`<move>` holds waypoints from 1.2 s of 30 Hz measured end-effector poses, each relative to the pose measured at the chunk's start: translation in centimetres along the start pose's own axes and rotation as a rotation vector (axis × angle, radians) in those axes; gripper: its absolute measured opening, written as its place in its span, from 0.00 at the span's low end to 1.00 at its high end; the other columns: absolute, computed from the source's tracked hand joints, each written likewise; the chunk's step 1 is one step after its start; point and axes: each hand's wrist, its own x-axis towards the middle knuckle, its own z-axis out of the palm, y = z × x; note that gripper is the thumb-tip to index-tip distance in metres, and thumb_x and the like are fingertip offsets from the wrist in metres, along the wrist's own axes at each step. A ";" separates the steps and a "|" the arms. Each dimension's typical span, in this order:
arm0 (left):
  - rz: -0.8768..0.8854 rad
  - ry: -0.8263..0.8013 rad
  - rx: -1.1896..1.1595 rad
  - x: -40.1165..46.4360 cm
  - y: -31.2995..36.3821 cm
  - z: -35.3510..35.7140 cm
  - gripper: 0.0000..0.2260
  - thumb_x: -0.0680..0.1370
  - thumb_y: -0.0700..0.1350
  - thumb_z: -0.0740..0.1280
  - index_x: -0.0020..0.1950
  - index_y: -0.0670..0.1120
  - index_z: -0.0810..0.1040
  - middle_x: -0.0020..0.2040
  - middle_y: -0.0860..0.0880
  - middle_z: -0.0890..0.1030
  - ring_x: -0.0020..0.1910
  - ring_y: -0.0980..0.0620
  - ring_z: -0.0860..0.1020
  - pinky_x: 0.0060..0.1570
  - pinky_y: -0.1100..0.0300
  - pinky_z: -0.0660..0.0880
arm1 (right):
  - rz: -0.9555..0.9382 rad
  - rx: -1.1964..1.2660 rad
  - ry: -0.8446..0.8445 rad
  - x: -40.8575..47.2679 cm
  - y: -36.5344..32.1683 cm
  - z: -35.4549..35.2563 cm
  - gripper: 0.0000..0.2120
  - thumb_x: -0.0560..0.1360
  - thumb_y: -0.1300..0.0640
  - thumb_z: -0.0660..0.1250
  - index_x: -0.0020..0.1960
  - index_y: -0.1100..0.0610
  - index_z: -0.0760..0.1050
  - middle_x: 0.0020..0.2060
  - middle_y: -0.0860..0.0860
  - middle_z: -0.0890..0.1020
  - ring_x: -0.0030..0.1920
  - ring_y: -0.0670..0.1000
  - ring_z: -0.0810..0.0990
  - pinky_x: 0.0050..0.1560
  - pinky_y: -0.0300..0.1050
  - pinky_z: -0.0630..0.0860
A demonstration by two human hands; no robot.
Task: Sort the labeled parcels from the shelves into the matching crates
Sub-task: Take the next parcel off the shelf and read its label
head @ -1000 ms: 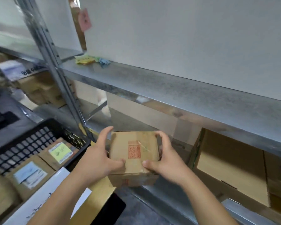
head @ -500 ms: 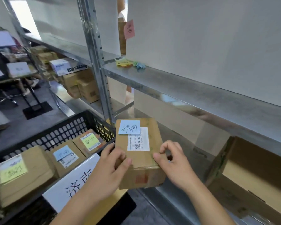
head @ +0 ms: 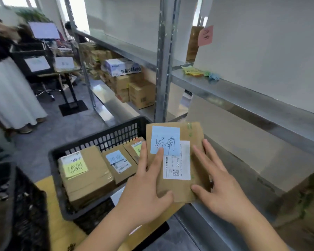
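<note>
- Metal shelving (head: 243, 98) lines the right side of a storeroom with a grey floor, and cardboard cartons (head: 134, 89) are stacked on a lower shelf further back.
- Over the near corner of the black crate (head: 105, 136) a brown parcel (head: 178, 187) is held up, its top face toward us.
- On that face sit a blue handwritten note (head: 165, 140) and, partly under it, a white printed label (head: 178, 165).
- The left hand (head: 143, 194) grips the parcel's left edge, thumb pressed on the cardboard and forefinger reaching up onto the blue note.
- The right hand (head: 219, 187) holds the right side, thumb curled onto the face, fingers spread along the edge.
- Inside the crate lie three more parcels: one with a yellow-green note (head: 76, 167), one with a blue note (head: 116, 158), one mostly hidden behind the held parcel.
- The crate rests on a yellowish counter (head: 56, 230).
- Far left stands a person in a long white skirt (head: 9, 95); a pink note (head: 205, 35) is stuck high on the shelving.
</note>
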 end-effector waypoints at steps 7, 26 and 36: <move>0.038 0.090 -0.063 -2.1 -4.7 -4.0 0.45 0.75 0.56 0.65 0.82 0.58 0.38 0.75 0.67 0.25 0.72 0.51 0.68 0.61 0.50 0.75 | -0.084 -0.050 -0.028 2.8 -5.7 3.9 0.49 0.74 0.60 0.74 0.77 0.26 0.50 0.78 0.26 0.44 0.76 0.34 0.60 0.54 0.44 0.76; -0.234 0.158 -0.140 9.3 -12.7 -3.6 0.42 0.75 0.53 0.66 0.83 0.51 0.45 0.80 0.64 0.37 0.79 0.53 0.56 0.74 0.52 0.65 | -0.213 0.038 -0.322 22.7 -1.5 10.7 0.34 0.77 0.63 0.69 0.79 0.44 0.65 0.78 0.29 0.52 0.74 0.25 0.50 0.65 0.17 0.48; -0.532 0.100 -0.129 14.1 -17.8 0.6 0.43 0.74 0.53 0.66 0.83 0.50 0.47 0.81 0.61 0.39 0.80 0.61 0.49 0.72 0.65 0.53 | -0.244 0.111 -0.592 30.5 3.8 18.4 0.32 0.78 0.56 0.70 0.79 0.44 0.64 0.79 0.33 0.49 0.74 0.26 0.43 0.81 0.46 0.50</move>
